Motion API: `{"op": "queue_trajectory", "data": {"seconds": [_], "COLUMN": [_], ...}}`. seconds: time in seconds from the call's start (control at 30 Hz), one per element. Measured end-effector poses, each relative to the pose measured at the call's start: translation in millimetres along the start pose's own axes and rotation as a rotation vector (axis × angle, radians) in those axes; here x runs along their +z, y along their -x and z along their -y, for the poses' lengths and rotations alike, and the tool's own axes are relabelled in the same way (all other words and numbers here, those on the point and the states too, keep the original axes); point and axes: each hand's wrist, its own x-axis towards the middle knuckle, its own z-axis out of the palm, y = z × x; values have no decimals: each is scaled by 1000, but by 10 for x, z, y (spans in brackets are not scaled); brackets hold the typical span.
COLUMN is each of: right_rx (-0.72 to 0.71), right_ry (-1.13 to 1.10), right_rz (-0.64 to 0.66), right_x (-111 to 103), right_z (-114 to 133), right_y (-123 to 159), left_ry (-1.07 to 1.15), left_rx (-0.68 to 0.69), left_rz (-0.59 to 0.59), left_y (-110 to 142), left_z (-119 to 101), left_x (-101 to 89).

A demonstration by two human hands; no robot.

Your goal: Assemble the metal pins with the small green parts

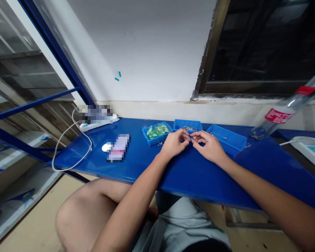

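My left hand (174, 142) and my right hand (208, 145) meet over the blue table (194, 175), fingertips pinched together on a tiny metal part (191, 138) too small to make out. Just behind them stand three small blue trays: the left tray (157, 133) holds green pieces, the middle tray (187, 125) holds small metal pins, and the right tray (227, 138) holds a single small part.
A white power strip (99, 123) with a looping white cable (68, 140) lies at the table's left. A small white object (106, 147) and a blurred item lie nearby. A tilted clear plastic bottle (280, 115) stands at right, beside another white power strip (311, 148).
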Motion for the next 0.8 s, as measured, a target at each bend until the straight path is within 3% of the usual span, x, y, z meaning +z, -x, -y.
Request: {"op": "queue_trajectory", "data": {"seconds": [0.23, 0.37, 0.47, 0.57, 0.8], "right_rx": [12, 1, -42, 28, 89], "right_ry": [1, -10, 26, -1, -76], "right_rz": [-23, 25, 22, -9, -20], "right_x": [-43, -40, -33, -21, -3], "right_z": [-17, -2, 15, 29, -13], "right_y": [-18, -8, -5, 1, 3], "left_ry": [-189, -168, -121, -92, -32], "left_rx": [-39, -17, -26, -65, -62], "left_rz": [88, 140, 128, 96, 27], "left_y": [12, 10, -2, -10, -9], "left_z": [-102, -64, 17, 76, 27], "left_x": [-76, -75, -47, -22, -24]}}
